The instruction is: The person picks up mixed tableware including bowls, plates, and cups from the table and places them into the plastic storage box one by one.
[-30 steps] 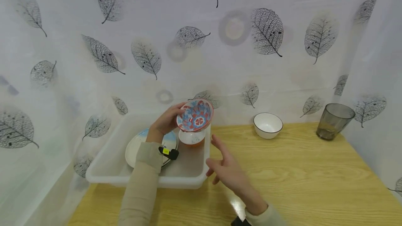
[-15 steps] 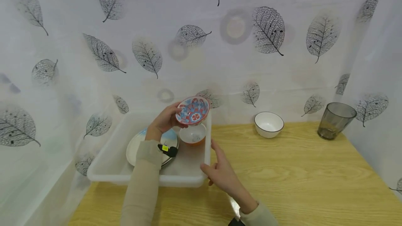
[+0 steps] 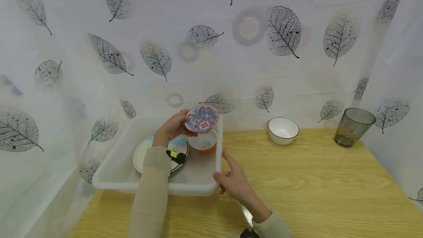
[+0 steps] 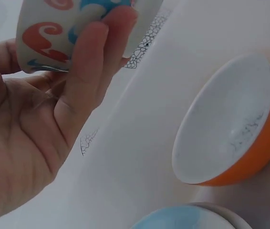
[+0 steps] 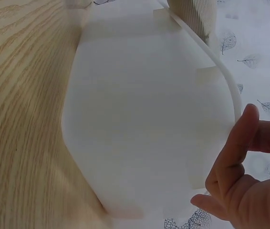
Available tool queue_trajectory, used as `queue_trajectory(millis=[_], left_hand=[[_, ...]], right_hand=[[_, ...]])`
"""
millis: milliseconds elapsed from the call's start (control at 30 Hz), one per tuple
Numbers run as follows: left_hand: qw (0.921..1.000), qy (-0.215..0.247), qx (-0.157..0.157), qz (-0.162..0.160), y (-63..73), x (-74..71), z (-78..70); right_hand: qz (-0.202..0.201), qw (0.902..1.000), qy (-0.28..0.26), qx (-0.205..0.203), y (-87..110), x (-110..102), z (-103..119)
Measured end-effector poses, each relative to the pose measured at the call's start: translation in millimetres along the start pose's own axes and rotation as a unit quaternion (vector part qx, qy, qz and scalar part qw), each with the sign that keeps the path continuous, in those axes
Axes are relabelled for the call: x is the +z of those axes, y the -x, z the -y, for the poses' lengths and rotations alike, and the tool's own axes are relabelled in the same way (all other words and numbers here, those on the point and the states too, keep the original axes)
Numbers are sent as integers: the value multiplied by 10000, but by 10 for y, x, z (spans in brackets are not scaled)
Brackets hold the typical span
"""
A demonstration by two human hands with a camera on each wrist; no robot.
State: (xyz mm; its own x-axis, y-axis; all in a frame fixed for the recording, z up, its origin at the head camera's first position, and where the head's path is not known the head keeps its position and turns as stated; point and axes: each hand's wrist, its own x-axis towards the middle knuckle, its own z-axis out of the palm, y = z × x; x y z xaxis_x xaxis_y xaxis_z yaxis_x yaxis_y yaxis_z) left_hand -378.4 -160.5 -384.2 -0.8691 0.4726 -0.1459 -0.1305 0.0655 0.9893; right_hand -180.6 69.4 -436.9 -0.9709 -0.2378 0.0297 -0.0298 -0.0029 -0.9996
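Observation:
My left hand (image 3: pixel 175 125) grips a small bowl (image 3: pixel 202 118) with a red and blue pattern and holds it tilted above the tub. The thumb lies on its rim, and the fingers (image 4: pixel 89 59) support its outer wall. Below stands an orange bowl (image 4: pixel 230 129) with a white inside. Beside it lie stacked plates (image 3: pixel 142 157), the top one partly pale blue, partly covered by my left arm. My right hand (image 3: pixel 236 181) is at the right side of the white plastic tub (image 3: pixel 155 188), thumb right at the rim and index finger extended along the side.
A white bowl (image 3: pixel 283 130) with a dark rim stands on the wooden table (image 3: pixel 307 186), near the back. Farther right is a grey see-through glass (image 3: pixel 354 127). A leaf-printed curtain (image 3: pixel 251 65) hangs behind and at both sides.
My right hand has moved left to the tub's rim, and its fingers are less spread. The patterned bowl in my left hand has shifted slightly left, showing more of the orange bowl.

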Motion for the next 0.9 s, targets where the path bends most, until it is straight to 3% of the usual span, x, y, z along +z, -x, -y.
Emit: queue_trajectory(millis=[533,900], left_hand=[[9976,-128,-672,54,-15,-64,47],[9963,-196,-835,78,26,-122,134]], right_hand=[[293,9991,-283,127,-12,26,-21],[358,9989,-311,68,5,15,-53]])
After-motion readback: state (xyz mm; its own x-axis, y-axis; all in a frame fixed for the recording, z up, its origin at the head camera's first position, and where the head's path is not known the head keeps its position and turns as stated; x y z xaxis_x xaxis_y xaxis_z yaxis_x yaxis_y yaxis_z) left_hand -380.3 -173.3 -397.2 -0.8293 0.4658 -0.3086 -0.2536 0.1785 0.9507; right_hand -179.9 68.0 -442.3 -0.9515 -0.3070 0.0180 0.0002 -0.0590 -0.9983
